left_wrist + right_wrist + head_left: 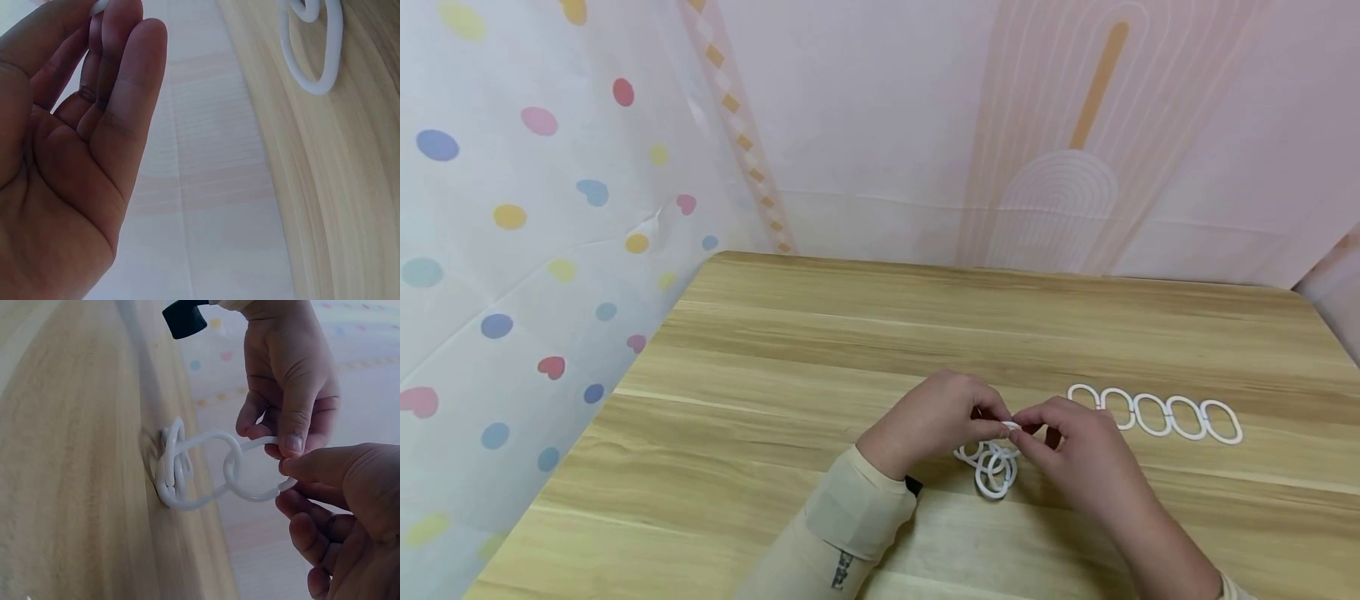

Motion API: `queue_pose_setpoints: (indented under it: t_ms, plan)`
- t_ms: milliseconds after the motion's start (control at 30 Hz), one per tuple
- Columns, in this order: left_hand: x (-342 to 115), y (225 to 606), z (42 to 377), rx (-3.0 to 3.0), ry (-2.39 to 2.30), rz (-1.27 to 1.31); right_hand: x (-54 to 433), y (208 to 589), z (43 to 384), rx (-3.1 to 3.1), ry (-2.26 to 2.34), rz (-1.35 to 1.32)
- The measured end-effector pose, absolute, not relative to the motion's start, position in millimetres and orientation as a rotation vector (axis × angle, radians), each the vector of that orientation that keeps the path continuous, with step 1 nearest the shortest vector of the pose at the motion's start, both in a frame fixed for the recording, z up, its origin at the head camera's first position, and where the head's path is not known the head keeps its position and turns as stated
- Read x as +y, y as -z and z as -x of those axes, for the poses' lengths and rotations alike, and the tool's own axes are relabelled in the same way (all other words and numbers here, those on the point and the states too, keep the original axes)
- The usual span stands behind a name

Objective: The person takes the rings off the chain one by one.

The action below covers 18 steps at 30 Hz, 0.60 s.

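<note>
Both hands meet over the table at one white plastic oval ring link [255,499]. My left hand [934,423] pinches its upper side between thumb and fingers. From the other side, my right hand [1081,454] pinches the same link close by, its fingertips almost touching the left thumb. A small gap shows in the link's lower side in the right wrist view, near the right fingers. Through this link passes a second white link [209,436], which hangs down to a tangled bunch of white links [978,483] at the tabletop.
A row of several white oval links [1237,423] lies on the wooden table [850,333], right of and beyond the right hand. Behind the table hangs a pink patterned cloth [880,125]; a dotted white cloth [550,250] is at the left.
</note>
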State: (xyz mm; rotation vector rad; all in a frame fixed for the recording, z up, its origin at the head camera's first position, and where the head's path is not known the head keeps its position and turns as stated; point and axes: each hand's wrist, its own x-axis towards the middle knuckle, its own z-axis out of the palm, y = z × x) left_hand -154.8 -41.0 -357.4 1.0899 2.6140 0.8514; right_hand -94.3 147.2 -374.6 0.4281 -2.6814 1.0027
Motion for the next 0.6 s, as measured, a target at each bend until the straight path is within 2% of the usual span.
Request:
queue_pose_setpoints:
  t_ms: [600]
  plan:
    - [-42.2,355.6,154.1,2.581,-0.946,-0.978,154.1,367.4,95.7,-2.768,-1.058,-0.249]
